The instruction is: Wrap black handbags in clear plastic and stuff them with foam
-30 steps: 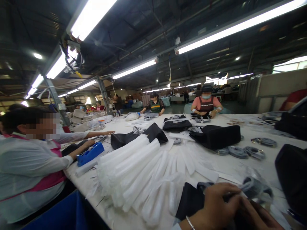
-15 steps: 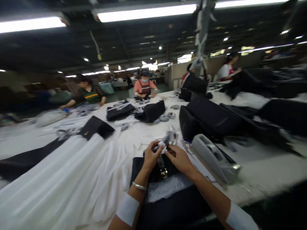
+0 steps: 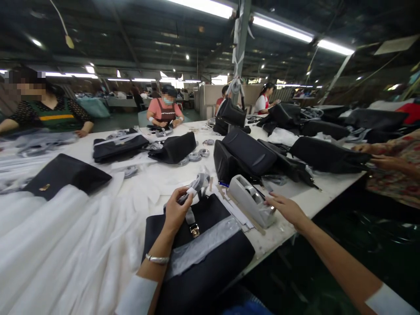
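Note:
My left hand (image 3: 177, 206) is closed on a coiled grey strap (image 3: 199, 181) with a white wrap round it, above a black bag (image 3: 210, 249). The bag lies at the table's front edge, with a gold buckle (image 3: 194, 230) and a strip of clear plastic (image 3: 203, 250) across it. At the cutting end of a grey tape dispenser (image 3: 251, 199), my right hand (image 3: 285, 208) reaches in with its fingertips at the tape. Whether those fingers pinch the tape is too small to tell.
White padding rolls (image 3: 65, 245) cover the left side. Black bags (image 3: 249, 151) are piled behind the dispenser, and more bags and coiled straps lie farther back. Co-workers sit across the table; another person's hands (image 3: 383, 159) are at the right.
My right hand has left the strap and moved right to the tape dispenser. My left hand still holds the strap. The view has turned to the right.

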`<state>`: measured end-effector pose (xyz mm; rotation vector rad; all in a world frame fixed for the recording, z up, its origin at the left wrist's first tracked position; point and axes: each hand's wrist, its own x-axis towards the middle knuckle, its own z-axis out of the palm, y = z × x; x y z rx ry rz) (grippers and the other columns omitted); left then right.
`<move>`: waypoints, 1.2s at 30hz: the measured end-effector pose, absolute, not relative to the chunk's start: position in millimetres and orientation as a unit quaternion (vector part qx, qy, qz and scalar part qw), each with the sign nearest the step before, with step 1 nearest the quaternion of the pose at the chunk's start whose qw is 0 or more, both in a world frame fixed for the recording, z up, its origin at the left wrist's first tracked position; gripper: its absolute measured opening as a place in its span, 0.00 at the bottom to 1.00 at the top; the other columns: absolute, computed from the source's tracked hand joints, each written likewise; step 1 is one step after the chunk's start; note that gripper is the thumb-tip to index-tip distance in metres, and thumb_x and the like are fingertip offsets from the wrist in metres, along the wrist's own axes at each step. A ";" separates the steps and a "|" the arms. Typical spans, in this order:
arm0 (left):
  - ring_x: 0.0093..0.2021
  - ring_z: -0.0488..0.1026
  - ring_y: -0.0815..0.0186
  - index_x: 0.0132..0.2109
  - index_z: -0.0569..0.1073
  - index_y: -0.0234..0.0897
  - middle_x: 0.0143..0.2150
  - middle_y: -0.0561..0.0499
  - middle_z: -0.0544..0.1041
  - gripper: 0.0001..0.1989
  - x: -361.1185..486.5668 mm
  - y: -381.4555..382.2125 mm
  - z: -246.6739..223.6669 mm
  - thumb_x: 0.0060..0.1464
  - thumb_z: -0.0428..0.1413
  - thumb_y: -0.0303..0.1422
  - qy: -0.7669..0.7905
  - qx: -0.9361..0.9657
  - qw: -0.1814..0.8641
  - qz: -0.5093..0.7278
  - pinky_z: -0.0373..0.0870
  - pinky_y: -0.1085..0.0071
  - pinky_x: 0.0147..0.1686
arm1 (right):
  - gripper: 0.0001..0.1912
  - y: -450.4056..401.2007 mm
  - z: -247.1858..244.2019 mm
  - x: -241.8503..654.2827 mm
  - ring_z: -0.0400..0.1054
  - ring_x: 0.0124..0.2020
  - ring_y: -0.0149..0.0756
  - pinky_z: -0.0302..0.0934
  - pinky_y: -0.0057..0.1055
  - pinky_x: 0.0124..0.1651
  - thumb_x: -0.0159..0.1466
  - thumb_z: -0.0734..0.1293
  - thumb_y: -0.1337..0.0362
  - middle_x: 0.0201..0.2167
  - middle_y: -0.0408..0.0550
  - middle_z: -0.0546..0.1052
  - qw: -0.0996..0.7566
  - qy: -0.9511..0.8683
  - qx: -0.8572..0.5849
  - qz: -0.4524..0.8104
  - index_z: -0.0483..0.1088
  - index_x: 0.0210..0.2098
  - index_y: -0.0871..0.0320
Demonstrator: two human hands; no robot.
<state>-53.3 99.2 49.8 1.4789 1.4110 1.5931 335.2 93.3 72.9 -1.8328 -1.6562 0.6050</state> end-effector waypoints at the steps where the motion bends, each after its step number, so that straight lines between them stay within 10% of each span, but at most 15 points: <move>1: 0.43 0.76 0.61 0.47 0.73 0.35 0.41 0.47 0.79 0.18 -53.7 98.9 49.8 0.52 0.60 0.42 0.523 0.551 0.272 0.591 0.70 0.65 0.46 | 0.22 92.6 73.9 333.8 0.63 0.59 0.52 0.52 0.46 0.63 0.59 0.65 0.46 0.58 0.55 0.71 0.321 -0.591 -0.685 0.281 0.81 0.33 0.57; 8: 0.44 0.76 0.61 0.46 0.73 0.36 0.42 0.47 0.79 0.18 -53.7 98.1 50.2 0.52 0.60 0.42 0.522 0.554 0.274 0.588 0.70 0.65 0.47 | 0.20 70.1 114.3 327.0 0.61 0.62 0.50 0.52 0.44 0.64 0.56 0.70 0.47 0.59 0.54 0.71 0.450 -0.524 -0.633 0.350 0.81 0.34 0.57; 14: 0.44 0.76 0.60 0.45 0.74 0.37 0.42 0.48 0.79 0.18 -54.4 98.7 50.5 0.51 0.60 0.43 0.525 0.553 0.265 0.590 0.70 0.65 0.48 | 0.25 39.0 110.9 327.8 0.75 0.38 0.44 0.72 0.37 0.42 0.51 0.73 0.45 0.40 0.58 0.80 0.408 -0.455 -0.663 0.433 0.80 0.36 0.61; 23: 0.44 0.76 0.60 0.45 0.74 0.36 0.42 0.47 0.79 0.18 -54.1 98.0 51.0 0.51 0.60 0.43 0.522 0.550 0.274 0.592 0.70 0.65 0.48 | 0.20 28.6 61.8 333.8 0.71 0.24 0.35 0.69 0.30 0.28 0.46 0.76 0.49 0.25 0.54 0.79 0.352 -0.445 -0.705 0.426 0.77 0.25 0.62; 31: 0.44 0.76 0.62 0.44 0.74 0.36 0.42 0.49 0.79 0.12 -50.6 96.1 52.6 0.54 0.58 0.38 0.504 0.574 0.246 0.597 0.70 0.67 0.48 | 0.23 43.9 110.8 219.9 0.70 0.26 0.34 0.68 0.31 0.36 0.60 0.68 0.49 0.25 0.45 0.77 0.374 -0.648 -0.502 0.434 0.77 0.47 0.58; 36: 0.43 0.76 0.63 0.45 0.73 0.36 0.42 0.48 0.79 0.12 -51.3 95.1 52.3 0.55 0.58 0.36 0.502 0.573 0.238 0.602 0.71 0.67 0.47 | 0.39 84.2 107.6 133.2 0.71 0.28 0.35 0.70 0.34 0.39 0.63 0.65 0.53 0.25 0.39 0.76 0.434 -0.658 -0.376 0.487 0.48 0.69 0.54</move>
